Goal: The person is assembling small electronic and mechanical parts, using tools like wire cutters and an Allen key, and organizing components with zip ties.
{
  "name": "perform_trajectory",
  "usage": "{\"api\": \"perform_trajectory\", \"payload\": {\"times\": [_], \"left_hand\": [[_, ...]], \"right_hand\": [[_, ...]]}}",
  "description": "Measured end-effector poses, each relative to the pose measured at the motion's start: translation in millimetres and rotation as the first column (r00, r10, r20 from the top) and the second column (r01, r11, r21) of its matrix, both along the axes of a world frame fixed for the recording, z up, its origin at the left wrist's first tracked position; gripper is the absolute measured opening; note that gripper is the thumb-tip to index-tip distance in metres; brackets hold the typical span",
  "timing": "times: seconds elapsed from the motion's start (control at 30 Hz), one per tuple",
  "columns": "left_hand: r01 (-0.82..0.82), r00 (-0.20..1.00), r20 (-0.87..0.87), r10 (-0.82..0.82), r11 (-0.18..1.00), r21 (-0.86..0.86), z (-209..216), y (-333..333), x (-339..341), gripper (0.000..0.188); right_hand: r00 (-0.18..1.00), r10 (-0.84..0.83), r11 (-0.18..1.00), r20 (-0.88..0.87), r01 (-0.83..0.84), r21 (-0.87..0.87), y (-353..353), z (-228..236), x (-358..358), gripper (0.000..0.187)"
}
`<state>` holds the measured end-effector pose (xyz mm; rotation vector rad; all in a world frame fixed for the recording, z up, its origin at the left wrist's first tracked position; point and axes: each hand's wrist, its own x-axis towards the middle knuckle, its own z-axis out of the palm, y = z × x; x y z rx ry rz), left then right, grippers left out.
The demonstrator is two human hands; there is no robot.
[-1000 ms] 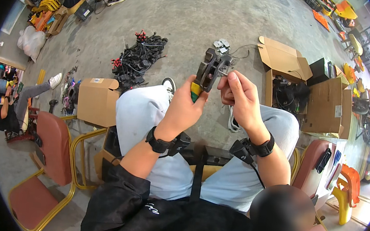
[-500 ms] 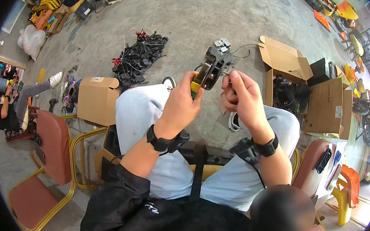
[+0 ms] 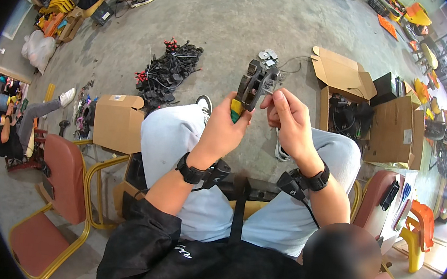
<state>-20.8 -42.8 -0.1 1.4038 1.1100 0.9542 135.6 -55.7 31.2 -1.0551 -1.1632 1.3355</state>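
I sit on a chair and hold a crimping tool [image 3: 254, 84] up above my knees. My left hand [image 3: 224, 131] is closed around its green and yellow handle. My right hand [image 3: 287, 121] pinches a thin wire [image 3: 285, 74] at the head of the tool, the fingers pressed together. I judge the work is in the middle: the wire seems placed in the tool, but the squeeze is not yet finished. A pile of black cables [image 3: 165, 72] lies on the floor [image 3: 235, 17], well apart.
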Motion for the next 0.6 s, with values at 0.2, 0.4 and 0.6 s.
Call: {"api": "perform_trajectory", "payload": {"times": [0.2, 0.4, 0.6], "left_hand": [[-0.07, 0.979, -0.17, 0.109, 0.974, 0.216, -4, -1, -4, 0.017], [-0.061, 0.98, -0.168, 0.108, 0.962, 0.267, -8, 0, -5, 0.02], [-0.073, 0.959, -0.243, 0.148, 0.954, 0.291, 5, -2, -3, 0.022]], "right_hand": [[0.909, 0.071, 0.979, -0.411, -0.142, -0.144, 2, -1, 0, 0.034], [0.876, 0.074, 0.967, -0.476, -0.18, -0.181, 2, 4, 2, 0.034], [0.8, 0.071, 0.918, -0.595, -0.285, -0.274, 0, 14, 5, 0.032]]}}
